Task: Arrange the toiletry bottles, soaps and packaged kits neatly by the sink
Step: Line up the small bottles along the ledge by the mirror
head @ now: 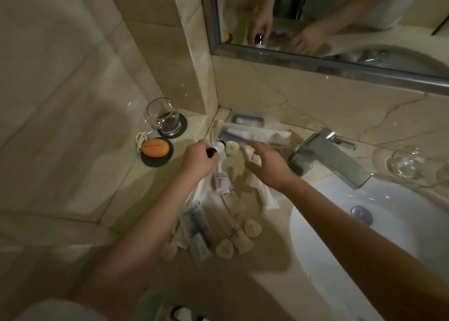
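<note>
The orange soap (155,147) sits on its coaster (151,162). Our left hand (198,160) grips a small dark bottle (218,148) above the worktop (150,187); our right hand (264,161) hovers spread over the kits (252,132). Tubes (233,226) and round soaps (224,248) lie scattered beside the sink (364,247): most sorting remains, we judge.

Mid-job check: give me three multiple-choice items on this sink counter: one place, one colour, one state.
1. The left glass stands: A on a folded towel; B on a dark coaster; C on the floor.
2. The roped soap is: A orange; B green; C blue.
3. The left hand: A lies flat and empty; B grips a small bottle; C is out of view.
Key: B, the coaster shows under the glass; A, the soap's orange surface is plain; B, the fingers curl round the bottle.
</note>
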`<state>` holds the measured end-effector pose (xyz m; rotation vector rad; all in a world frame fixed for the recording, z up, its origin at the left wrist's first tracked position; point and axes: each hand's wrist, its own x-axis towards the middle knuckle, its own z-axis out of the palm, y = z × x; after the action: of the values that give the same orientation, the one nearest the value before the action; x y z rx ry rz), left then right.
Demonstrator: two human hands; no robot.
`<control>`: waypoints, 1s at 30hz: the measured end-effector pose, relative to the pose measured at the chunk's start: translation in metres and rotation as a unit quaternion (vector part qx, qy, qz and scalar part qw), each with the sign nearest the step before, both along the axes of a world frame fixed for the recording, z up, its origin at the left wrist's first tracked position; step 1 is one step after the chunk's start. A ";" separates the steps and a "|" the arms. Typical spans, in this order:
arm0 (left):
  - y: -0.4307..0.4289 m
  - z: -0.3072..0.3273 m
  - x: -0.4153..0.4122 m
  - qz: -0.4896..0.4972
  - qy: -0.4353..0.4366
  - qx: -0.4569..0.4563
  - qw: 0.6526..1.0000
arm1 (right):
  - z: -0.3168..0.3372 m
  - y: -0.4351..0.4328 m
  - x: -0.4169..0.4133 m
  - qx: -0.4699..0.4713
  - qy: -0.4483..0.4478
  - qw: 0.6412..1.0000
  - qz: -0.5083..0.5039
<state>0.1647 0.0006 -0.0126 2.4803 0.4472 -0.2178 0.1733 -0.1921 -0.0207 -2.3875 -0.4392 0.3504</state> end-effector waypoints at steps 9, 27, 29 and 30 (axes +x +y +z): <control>-0.044 0.074 -0.048 -0.074 0.023 -0.265 0.961 | 0.043 -0.039 -0.028 0.143 -0.002 0.987 0.074; -0.291 0.109 -0.062 -0.308 -0.037 -0.266 0.913 | 0.075 -0.279 -0.125 0.233 0.081 0.950 -0.190; -0.327 0.108 -0.060 -0.283 -0.039 -0.292 0.913 | 0.074 -0.307 -0.133 0.251 0.054 0.940 -0.225; -0.346 0.107 -0.058 -0.268 -0.037 -0.309 0.912 | 0.072 -0.320 -0.136 0.261 0.040 0.933 -0.244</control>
<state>0.1065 -0.3453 0.0945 1.9130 -0.3159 -0.4090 0.0373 -0.5120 0.0516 -1.8647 0.1037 0.0838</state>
